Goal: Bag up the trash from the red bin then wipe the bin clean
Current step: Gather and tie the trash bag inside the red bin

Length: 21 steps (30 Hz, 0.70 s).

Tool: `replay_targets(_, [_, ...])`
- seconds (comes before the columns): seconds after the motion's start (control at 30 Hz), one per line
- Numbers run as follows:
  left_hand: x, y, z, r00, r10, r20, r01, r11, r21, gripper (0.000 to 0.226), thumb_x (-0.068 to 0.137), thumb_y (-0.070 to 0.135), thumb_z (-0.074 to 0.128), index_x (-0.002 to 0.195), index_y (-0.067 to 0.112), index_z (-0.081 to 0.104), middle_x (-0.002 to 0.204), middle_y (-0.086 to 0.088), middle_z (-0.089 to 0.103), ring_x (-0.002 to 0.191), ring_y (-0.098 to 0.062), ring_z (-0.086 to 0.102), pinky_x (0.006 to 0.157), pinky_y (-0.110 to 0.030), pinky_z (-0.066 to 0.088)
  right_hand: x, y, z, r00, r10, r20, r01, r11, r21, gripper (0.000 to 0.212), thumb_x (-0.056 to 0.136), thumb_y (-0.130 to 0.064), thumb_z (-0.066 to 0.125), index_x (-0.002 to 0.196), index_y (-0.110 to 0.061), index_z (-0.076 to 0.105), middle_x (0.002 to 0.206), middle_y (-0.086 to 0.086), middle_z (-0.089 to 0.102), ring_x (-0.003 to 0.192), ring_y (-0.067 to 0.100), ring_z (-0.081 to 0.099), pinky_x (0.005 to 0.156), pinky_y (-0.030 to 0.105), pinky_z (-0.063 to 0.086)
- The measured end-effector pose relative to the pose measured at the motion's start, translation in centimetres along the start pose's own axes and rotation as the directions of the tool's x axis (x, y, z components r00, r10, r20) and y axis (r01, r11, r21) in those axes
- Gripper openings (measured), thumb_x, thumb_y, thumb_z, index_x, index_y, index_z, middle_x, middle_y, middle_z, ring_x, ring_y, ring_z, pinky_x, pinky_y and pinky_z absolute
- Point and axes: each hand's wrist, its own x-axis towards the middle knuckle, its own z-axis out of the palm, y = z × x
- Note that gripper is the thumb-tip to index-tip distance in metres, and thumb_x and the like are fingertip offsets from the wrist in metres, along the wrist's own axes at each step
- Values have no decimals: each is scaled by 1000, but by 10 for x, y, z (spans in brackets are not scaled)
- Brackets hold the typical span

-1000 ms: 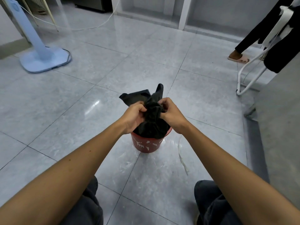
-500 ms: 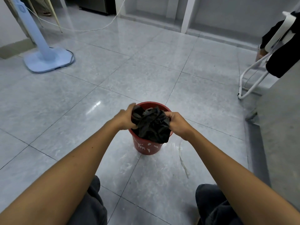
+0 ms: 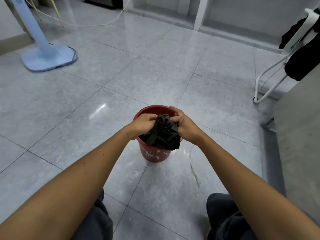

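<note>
A small red bin [image 3: 153,155] with white markings stands on the grey tiled floor just ahead of my knees. A crumpled black trash bag [image 3: 162,134] sits in its mouth and spills over the near rim. My left hand [image 3: 144,124] grips the bag's left side, fingers closed on the plastic. My right hand [image 3: 184,124] pinches the bag's right side, with the index finger stretched toward the far rim. Whatever is inside the bin is hidden by the bag.
A light blue fan stand [image 3: 46,58] rests at the far left, with a white cord [image 3: 97,25] trailing across the floor behind it. A white rack [image 3: 270,84] hung with dark clothes stands at the right. A grey wall or cabinet side [image 3: 301,129] runs along the right edge.
The bag's gathered top stood high above the bin a second ago; both hands have since brought it down and bunched it into the bin's mouth. The other person at the far right has left the view.
</note>
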Motion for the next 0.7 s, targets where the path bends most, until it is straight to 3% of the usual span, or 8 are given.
replay_targets(0.03, [-1, 1, 0, 999, -24, 48, 26, 999, -45, 24, 97, 19, 46, 108, 14, 67, 108, -8, 69, 106, -22, 64, 87, -33, 55, 0, 0, 1, 1000, -12, -8, 11, 1000, -8, 30, 87, 9, 60, 115, -1, 68, 135, -5, 51, 124, 7, 45, 105, 18, 36])
replay_targets(0.1, [-4, 4, -2, 986, -59, 157, 92, 974, -209, 30, 97, 35, 47, 113, 17, 65, 116, -6, 67, 111, -21, 62, 84, -29, 55, -1, -2, 5, 999, 18, -49, -17, 1000, 7, 23, 87, 5, 61, 102, -8, 72, 114, -7, 64, 104, 8, 59, 88, 17, 48])
replay_targets(0.2, [-8, 8, -3, 958, -18, 286, 139, 902, -409, 56, 82, 60, 55, 118, 18, 63, 120, -2, 68, 113, -18, 63, 89, -28, 54, 1, 0, 12, 965, 105, -242, -120, 991, -50, 26, 85, -1, 60, 77, -26, 58, 84, -8, 64, 80, 14, 62, 75, 35, 54])
replay_targets(0.3, [-11, 9, 1, 986, -10, 167, 32, 990, -134, 33, 81, 30, 73, 111, 19, 63, 108, -1, 71, 107, -19, 65, 82, -23, 54, 1, 0, 19, 919, 210, -333, -210, 977, 37, 21, 80, -10, 66, 75, -24, 51, 79, 1, 64, 74, 26, 64, 59, 38, 54])
replay_targets(0.37, [-12, 4, -2, 995, -15, 99, 18, 1000, -22, 34, 81, 8, 72, 112, 14, 61, 107, -5, 69, 103, -18, 66, 82, -25, 55, 0, -1, 20, 943, 240, -229, -215, 968, 129, 25, 76, -9, 74, 76, -20, 51, 78, 4, 64, 69, 23, 63, 49, 28, 52])
replay_targets(0.5, [-19, -2, -18, 1000, 14, 22, -18, 982, 187, 28, 83, -7, 61, 104, 12, 60, 107, -7, 66, 99, -19, 63, 85, -30, 54, -1, 0, 7, 956, 236, 172, -289, 850, 440, 23, 82, 10, 63, 86, -13, 59, 89, 5, 67, 88, 17, 66, 71, 21, 57])
replay_targets(0.63, [-23, -1, -30, 995, 68, -70, -30, 896, 443, 21, 83, -5, 53, 100, 3, 62, 99, -15, 66, 87, -25, 60, 75, -35, 49, 13, 7, 2, 971, 239, 7, -236, 955, 181, 30, 90, 4, 45, 94, -14, 69, 107, 0, 69, 102, 14, 63, 91, 26, 53])
replay_targets(0.7, [-26, 2, -34, 994, 81, -76, -32, 864, 502, 22, 82, -8, 47, 95, 1, 63, 94, -20, 65, 77, -25, 55, 65, -34, 43, 17, 8, 8, 981, 190, 44, -194, 976, 95, 35, 93, 1, 42, 100, -19, 70, 114, -8, 64, 110, 8, 57, 98, 21, 44])
